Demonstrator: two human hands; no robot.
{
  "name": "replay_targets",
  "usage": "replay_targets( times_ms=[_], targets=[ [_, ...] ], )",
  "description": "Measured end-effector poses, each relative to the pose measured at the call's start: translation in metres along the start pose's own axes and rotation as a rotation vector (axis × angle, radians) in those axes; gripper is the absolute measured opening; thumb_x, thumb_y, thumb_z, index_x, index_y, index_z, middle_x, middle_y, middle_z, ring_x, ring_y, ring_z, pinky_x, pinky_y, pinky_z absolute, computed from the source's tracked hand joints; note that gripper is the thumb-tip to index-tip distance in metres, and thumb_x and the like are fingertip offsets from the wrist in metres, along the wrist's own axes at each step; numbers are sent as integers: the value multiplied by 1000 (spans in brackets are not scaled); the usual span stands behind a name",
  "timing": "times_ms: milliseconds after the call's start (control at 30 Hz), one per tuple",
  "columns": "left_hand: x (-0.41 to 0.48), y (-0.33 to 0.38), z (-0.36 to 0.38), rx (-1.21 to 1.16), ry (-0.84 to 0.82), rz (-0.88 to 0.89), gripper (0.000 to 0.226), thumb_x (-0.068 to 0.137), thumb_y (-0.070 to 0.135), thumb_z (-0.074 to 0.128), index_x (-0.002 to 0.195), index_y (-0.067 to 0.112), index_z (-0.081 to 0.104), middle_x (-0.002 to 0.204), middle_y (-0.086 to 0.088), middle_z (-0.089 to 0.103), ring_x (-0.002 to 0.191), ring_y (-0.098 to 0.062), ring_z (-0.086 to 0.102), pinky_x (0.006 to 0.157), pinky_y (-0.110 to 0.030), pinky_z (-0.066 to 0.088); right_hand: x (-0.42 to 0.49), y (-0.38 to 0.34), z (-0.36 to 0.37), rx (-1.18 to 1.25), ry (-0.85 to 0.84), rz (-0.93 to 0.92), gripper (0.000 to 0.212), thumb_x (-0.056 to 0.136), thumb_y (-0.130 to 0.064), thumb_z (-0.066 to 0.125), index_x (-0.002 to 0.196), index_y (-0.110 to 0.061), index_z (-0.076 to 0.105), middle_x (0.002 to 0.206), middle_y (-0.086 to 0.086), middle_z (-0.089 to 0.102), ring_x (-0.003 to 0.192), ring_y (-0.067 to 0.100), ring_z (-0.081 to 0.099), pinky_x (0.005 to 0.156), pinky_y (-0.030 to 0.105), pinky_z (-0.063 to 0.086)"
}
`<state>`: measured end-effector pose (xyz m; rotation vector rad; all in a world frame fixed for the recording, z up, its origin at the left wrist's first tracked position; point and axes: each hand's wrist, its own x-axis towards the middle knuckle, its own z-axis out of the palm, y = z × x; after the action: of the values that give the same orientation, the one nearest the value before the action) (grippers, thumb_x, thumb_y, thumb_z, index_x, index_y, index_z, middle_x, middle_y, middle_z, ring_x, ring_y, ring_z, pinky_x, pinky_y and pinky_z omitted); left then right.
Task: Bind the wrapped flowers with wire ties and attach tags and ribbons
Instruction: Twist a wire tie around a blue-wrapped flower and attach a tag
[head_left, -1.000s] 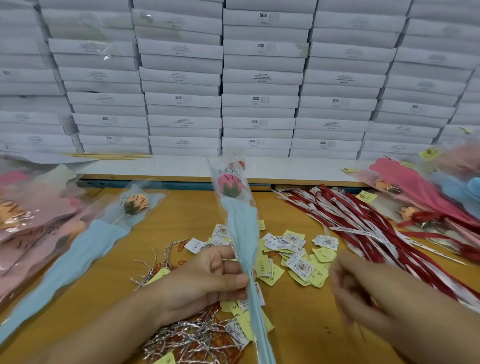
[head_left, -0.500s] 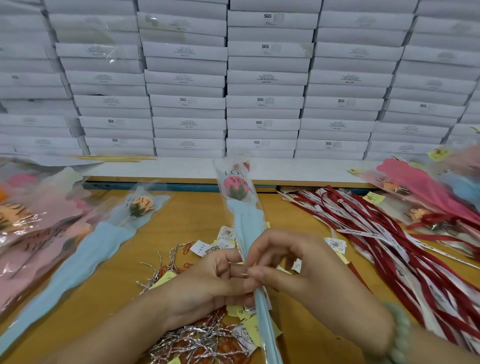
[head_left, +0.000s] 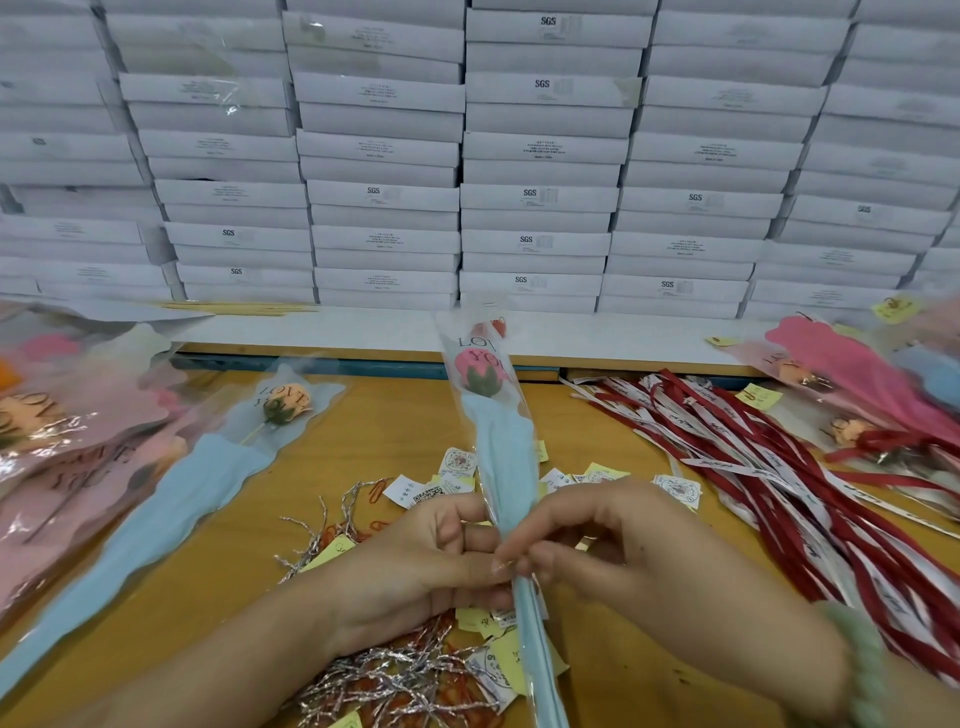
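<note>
Count: two hands in view, one flower (head_left: 500, 457) in hand. A second flower (head_left: 171, 499) lies flat to the left on the table (head_left: 405, 421). I cannot count the pink-wrapped ones heaped at either edge. Ties (head_left: 395, 680), tags (head_left: 458, 462) and ribbons (head_left: 779, 467) lie in loose heaps, too many to count. White boxes (head_left: 540, 197) are stacked in a wall behind.

The flower is held tilted, top away from me, over the tags. It has a clear sleeve printed "LOVE YOU", pale blue paper inside narrowing to a thin stem, and a pink bud (head_left: 480, 371) with green base.

Left hand (head_left: 415, 566): fingers curled round the narrow part of the sleeve, gripping it. Right hand (head_left: 639, 556): thumb and forefinger pinched on the sleeve at the same spot, other fingers bent. I cannot tell whether a tie is between them. There is a pale green bracelet (head_left: 862, 670) on the right wrist.
</note>
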<state>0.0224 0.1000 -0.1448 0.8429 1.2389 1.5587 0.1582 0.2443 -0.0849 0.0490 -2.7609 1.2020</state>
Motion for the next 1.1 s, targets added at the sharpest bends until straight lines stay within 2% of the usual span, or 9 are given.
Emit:
replay_targets(
  times_ms=[100,233,300,400,533,700,900,1000,1100],
  targets=[
    [0,-1,-1,10,3,1,30,88,-1,62,99,24,75,94,-4,75,90,-15,71,74,-24,56,1,-1,-7,78,-24,23,27,93,-6,60,93,-27,77,85,-4,75,79,5,69,72,19,54],
    [1,-1,-1,-14,8,-2,32,84,0,64,101,24,76,98,-6,75,89,-16,72,76,-27,57,1,2,-9,211,43,45,10,87,-5,68,86,-15,68,80,-1,73,73,13,74,71,28,59],
    [1,-2,-1,-20,10,-4,32,84,0,64,102,25,75,99,-5,75,90,-17,72,77,-27,57,1,4,-9,192,76,54,10,85,-7,71,81,-14,65,78,-2,70,69,13,74,70,29,59],
    [1,0,-1,-21,-20,2,31,86,1,65,102,27,75,94,0,75,86,-14,72,76,-25,57,2,4,-7,216,76,75,13,80,-9,77,75,-15,66,70,0,69,57,15,71,61,24,57],
    [1,-1,-1,-22,-1,3,29,84,2,70,102,24,76,94,-2,76,87,-14,73,73,-23,57,5,10,-1,289,38,118,17,72,-20,82,69,-13,67,64,8,69,44,11,59,48,16,46],
    [1,0,1,-12,-27,10,28,82,7,74,103,26,76,95,1,76,87,-11,72,72,-20,56,7,15,3,413,-18,151,15,66,-32,81,66,-19,73,60,0,66,50,7,55,48,14,45],
    [2,-2,-3,-54,7,14,30,83,1,69,110,15,72,107,-17,73,95,-25,72,79,-30,58,7,19,-6,558,-93,204,3,77,-14,76,79,-13,78,73,8,71,67,12,67,63,20,55],
    [1,-1,-2,-90,-9,24,34,78,6,79,110,14,72,102,-14,74,92,-24,73,75,-28,58,7,20,-4,610,-86,216,3,75,-13,76,79,-13,77,74,8,72,68,12,68,64,19,54],
    [-1,2,2,-56,-34,25,32,73,18,84,103,26,75,96,-6,76,89,-18,73,77,-27,58,9,20,1,649,-55,251,11,72,-11,79,80,-7,72,68,10,70,62,13,68,60,19,54]
  ],
)
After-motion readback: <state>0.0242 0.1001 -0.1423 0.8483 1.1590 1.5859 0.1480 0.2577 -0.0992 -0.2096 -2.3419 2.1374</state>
